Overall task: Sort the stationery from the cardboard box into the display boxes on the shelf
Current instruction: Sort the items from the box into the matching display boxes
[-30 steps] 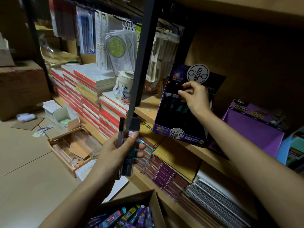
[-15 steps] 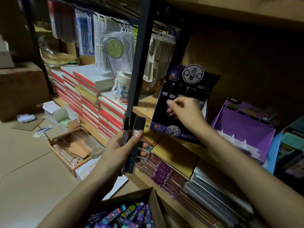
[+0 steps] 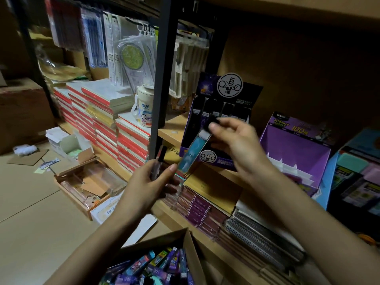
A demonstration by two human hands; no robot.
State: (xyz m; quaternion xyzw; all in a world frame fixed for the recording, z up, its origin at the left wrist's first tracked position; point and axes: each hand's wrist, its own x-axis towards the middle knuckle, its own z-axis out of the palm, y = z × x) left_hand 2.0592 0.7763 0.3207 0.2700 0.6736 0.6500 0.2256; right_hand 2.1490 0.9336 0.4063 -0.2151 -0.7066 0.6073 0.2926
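My right hand (image 3: 236, 140) pinches the black top end of a slim blue pack (image 3: 193, 150), held tilted in front of the dark display box (image 3: 218, 120) on the shelf. That box holds a row of upright dark packs. My left hand (image 3: 150, 182) grips a few slim packs (image 3: 159, 161) with dark caps, just left of the blue one. A cardboard box (image 3: 185, 243) at the bottom centre holds several colourful packs (image 3: 156, 266).
A purple display box (image 3: 296, 149) stands on the shelf to the right, a blue one (image 3: 357, 171) beyond it. A black shelf post (image 3: 162, 79) rises ahead. Red-edged notebooks (image 3: 102, 120), a mug (image 3: 145, 108) and floor boxes (image 3: 86, 182) lie left.
My right hand has come back from the dark display box and taken the blue pack from the bundle in my left hand. My left hand stays where it was.
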